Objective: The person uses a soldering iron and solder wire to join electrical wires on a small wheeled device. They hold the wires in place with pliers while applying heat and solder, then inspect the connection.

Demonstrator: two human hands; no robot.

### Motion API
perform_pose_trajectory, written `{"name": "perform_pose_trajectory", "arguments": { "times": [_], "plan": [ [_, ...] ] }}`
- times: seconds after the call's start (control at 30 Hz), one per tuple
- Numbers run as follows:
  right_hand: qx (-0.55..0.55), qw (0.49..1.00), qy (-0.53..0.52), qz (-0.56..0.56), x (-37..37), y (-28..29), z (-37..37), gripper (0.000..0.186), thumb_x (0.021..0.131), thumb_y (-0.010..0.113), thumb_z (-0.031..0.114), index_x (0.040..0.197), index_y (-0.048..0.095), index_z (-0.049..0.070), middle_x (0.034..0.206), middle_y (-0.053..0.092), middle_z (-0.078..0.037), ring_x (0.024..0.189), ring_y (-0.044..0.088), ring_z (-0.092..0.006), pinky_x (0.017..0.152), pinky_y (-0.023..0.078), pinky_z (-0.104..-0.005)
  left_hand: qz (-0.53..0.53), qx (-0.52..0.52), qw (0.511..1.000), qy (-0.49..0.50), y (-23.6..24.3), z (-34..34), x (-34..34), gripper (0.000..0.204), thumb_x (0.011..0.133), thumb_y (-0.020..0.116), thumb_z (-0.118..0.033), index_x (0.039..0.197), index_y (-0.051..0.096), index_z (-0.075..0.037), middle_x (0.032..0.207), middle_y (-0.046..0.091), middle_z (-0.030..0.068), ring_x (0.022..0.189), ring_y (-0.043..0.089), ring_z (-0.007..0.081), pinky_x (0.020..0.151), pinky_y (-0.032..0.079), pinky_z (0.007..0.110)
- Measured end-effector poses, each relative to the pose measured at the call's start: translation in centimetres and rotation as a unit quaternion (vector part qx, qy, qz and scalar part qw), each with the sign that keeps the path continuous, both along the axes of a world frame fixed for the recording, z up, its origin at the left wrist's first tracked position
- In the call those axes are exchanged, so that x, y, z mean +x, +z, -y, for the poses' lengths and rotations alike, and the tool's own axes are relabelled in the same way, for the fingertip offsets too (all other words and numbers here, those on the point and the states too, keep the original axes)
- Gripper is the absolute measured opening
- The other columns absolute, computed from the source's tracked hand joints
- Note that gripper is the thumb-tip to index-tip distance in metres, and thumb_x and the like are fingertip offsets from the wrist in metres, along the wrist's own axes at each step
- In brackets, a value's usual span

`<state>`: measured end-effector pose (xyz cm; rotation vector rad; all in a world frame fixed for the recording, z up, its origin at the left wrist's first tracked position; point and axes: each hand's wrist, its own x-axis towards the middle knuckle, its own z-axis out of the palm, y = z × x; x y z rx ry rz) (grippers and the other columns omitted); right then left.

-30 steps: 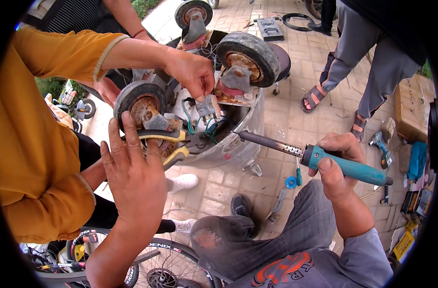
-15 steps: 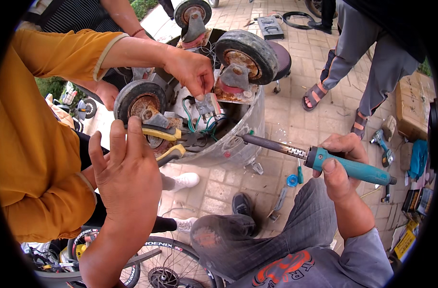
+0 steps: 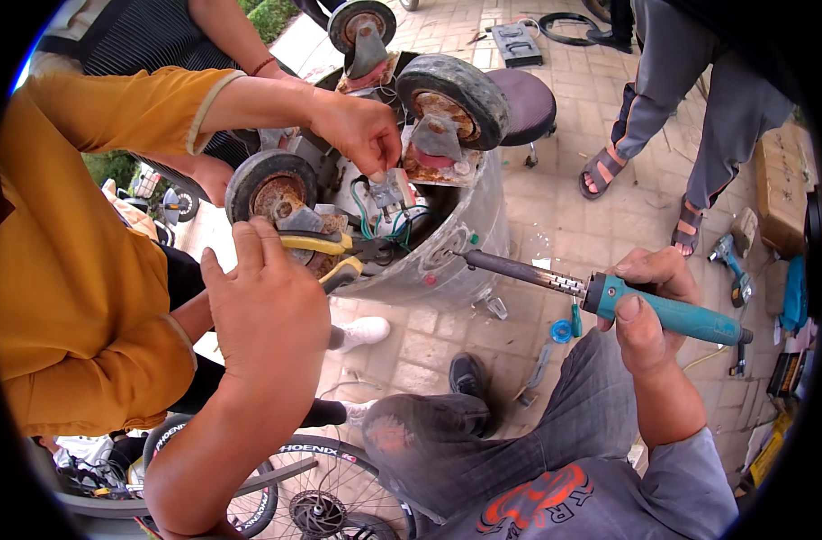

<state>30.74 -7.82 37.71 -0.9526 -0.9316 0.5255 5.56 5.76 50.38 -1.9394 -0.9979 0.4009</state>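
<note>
My right hand (image 3: 654, 301) is closed around the teal handle of a soldering iron (image 3: 672, 317). Its dark tip points left, close to the wall of a round metal tub-like body (image 3: 429, 279) with caster wheels on top. My left hand (image 3: 271, 301), back toward me, is at yellow-handled pliers (image 3: 316, 242), fingers bent by the upper handle; its thumb is hidden. The plier jaws reach into the body, below a small grey part (image 3: 393, 191) with green wires. A co-worker's hand (image 3: 357, 130) in an orange sleeve pinches that part.
Rusty casters (image 3: 451, 103) stick up from the body. Another person's hand (image 3: 211, 177) rests beside the left caster (image 3: 271, 184). A round stool (image 3: 523, 108) stands behind. Bicycle wheels (image 3: 321, 504) lie low left; a cordless drill (image 3: 733, 270) and boxes (image 3: 782, 189) are at right.
The view has shifted slightly. My left hand's fingers have drawn closer together beside the pliers. The soldering iron stays near the body's wall, and the co-worker still pinches the grey part.
</note>
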Motion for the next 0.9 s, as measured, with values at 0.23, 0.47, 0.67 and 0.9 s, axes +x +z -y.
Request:
{"name": "perform_pose_trajectory", "arguments": {
  "times": [0.23, 0.47, 0.67, 0.9],
  "plan": [
    [-0.005, 1.0, -0.005, -0.005, 0.8, -0.6, 0.6, 0.031, 0.081, 0.074, 0.022, 0.09, 0.055, -0.001, 0.076, 0.057, -0.008, 0.065, 0.05, -0.0108, 0.056, 0.04, -0.0255, -0.007, -0.007, 1.0, 0.015, -0.4, -0.3, 0.6, 0.03, 0.079, 0.058, -0.013, 0.1, 0.069, 0.005, 0.125, 0.055, 0.0198, 0.118, 0.049, 0.0314, 0.095, 0.043, 0.05],
    [-0.005, 1.0, -0.011, -0.012, 0.9, -0.7, 0.8, 0.031, 0.081, 0.073, 0.022, 0.088, 0.055, -0.002, 0.074, 0.056, -0.008, 0.063, 0.049, -0.0106, 0.054, 0.039, -0.0257, 0.006, -0.005, 1.0, 0.021, -0.9, -0.3, 0.5, 0.03, 0.08, 0.057, -0.013, 0.1, 0.069, 0.006, 0.125, 0.054, 0.0206, 0.119, 0.049, 0.0325, 0.094, 0.045, 0.051],
    [0.004, 1.0, -0.01, -0.01, 0.9, -0.8, 1.0, 0.03, 0.081, 0.073, 0.021, 0.088, 0.055, -0.002, 0.074, 0.056, -0.007, 0.063, 0.049, -0.0107, 0.054, 0.038, -0.0257, 0.024, -0.012, 0.999, 0.044, -1.2, -0.1, 0.3, 0.03, 0.082, 0.056, -0.012, 0.102, 0.067, 0.007, 0.139, 0.046, 0.0252, 0.128, 0.044, 0.0364, 0.095, 0.045, 0.056],
    [0.005, 1.0, -0.003, -0.018, 1.0, -0.7, 1.3, 0.03, 0.081, 0.074, 0.021, 0.089, 0.055, -0.001, 0.074, 0.055, -0.006, 0.065, 0.049, -0.011, 0.055, 0.038, -0.0252, 0.058, -0.007, 0.997, 0.042, -1.6, -0.4, -0.4, 0.037, 0.086, 0.053, -0.017, 0.111, 0.064, 0.008, 0.144, 0.038, 0.0294, 0.131, 0.04, 0.0434, 0.095, 0.041, 0.063]
  ]
}}
